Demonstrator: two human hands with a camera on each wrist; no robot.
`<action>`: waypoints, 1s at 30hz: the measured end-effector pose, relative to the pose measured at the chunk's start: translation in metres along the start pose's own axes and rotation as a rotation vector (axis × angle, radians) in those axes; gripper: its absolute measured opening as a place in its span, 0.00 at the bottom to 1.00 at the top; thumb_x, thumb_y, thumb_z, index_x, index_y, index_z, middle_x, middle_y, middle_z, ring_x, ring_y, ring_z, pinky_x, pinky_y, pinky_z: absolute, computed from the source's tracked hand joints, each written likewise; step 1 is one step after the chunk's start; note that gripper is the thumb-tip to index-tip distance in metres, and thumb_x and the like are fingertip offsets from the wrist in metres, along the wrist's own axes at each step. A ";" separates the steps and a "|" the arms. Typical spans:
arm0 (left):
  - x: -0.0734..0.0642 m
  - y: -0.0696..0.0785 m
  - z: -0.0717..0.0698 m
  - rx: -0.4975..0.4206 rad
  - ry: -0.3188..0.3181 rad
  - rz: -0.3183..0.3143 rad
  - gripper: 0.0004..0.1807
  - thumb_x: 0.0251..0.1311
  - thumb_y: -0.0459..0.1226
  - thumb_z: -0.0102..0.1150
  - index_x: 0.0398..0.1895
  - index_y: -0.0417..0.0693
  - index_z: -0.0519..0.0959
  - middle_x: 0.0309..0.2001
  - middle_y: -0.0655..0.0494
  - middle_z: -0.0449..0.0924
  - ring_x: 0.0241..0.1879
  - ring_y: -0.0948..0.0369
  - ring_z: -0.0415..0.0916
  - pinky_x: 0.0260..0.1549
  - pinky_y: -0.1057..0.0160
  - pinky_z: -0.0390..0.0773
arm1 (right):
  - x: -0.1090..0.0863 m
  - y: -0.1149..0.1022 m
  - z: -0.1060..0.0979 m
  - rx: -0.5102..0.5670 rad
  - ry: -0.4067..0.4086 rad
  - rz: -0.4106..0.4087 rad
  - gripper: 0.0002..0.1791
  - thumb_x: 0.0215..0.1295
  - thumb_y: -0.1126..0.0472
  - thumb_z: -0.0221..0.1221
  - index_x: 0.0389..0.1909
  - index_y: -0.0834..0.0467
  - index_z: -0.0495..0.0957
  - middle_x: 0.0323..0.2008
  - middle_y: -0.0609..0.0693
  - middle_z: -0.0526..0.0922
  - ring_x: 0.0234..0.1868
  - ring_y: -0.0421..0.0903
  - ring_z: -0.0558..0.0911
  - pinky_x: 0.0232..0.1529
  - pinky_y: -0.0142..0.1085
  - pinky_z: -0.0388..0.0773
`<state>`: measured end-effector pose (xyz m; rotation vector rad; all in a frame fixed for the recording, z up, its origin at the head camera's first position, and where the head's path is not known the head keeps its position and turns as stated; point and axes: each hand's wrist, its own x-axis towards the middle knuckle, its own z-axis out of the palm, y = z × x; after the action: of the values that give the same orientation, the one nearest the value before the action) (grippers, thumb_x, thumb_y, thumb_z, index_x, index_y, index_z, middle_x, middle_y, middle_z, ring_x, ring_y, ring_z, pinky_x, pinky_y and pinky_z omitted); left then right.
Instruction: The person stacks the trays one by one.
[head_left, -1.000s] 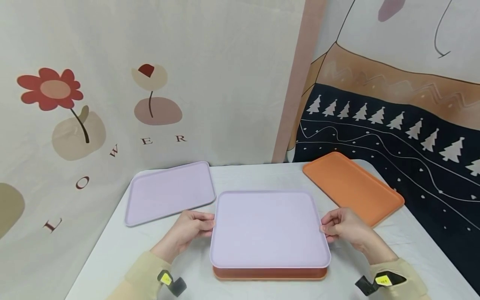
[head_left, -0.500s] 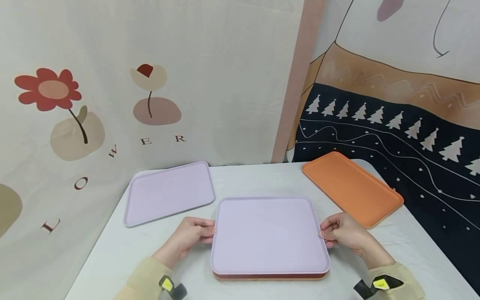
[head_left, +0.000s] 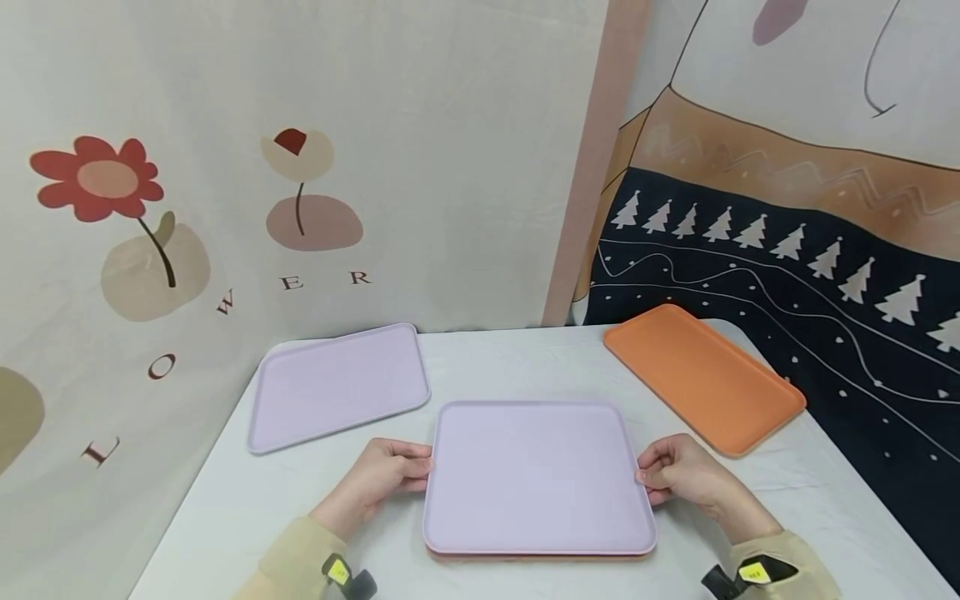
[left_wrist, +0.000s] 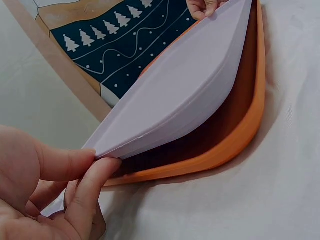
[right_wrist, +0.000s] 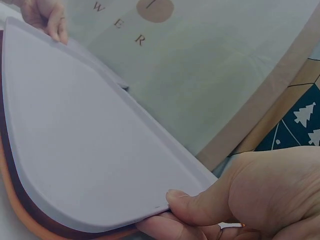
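Both hands hold a light purple tray by its two short sides, low over an orange tray on the table. My left hand pinches the left edge, thumb on the rim and fingers beneath. On the opposite edge my right hand pinches the rim the same way. In the left wrist view a dark gap shows between the purple tray and the orange one, so the purple tray sits slightly above it there. From the head view only a thin strip of the orange tray shows along the front.
Another light purple tray lies at the back left of the white-covered table. At the back right lies another orange tray, turned at an angle. Printed cloths hang behind the table and along its right side.
Both hands have lowered the purple tray and brought it slightly toward the person. The orange tray beneath, earlier showing as a wider band, is now almost covered. The outer trays have stayed put.
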<state>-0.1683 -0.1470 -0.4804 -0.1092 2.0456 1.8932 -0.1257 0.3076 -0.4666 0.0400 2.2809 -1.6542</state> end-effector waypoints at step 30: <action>-0.002 -0.003 0.008 0.083 0.056 0.016 0.12 0.57 0.19 0.67 0.46 0.22 0.83 0.35 0.44 0.87 0.30 0.56 0.87 0.35 0.56 0.91 | -0.003 0.001 0.004 -0.014 0.020 0.040 0.06 0.61 0.77 0.66 0.36 0.72 0.79 0.27 0.54 0.80 0.26 0.45 0.83 0.28 0.36 0.88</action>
<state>-0.1640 -0.1399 -0.4834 -0.1271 2.1650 1.8310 -0.1220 0.3045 -0.4682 0.0987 2.2913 -1.6253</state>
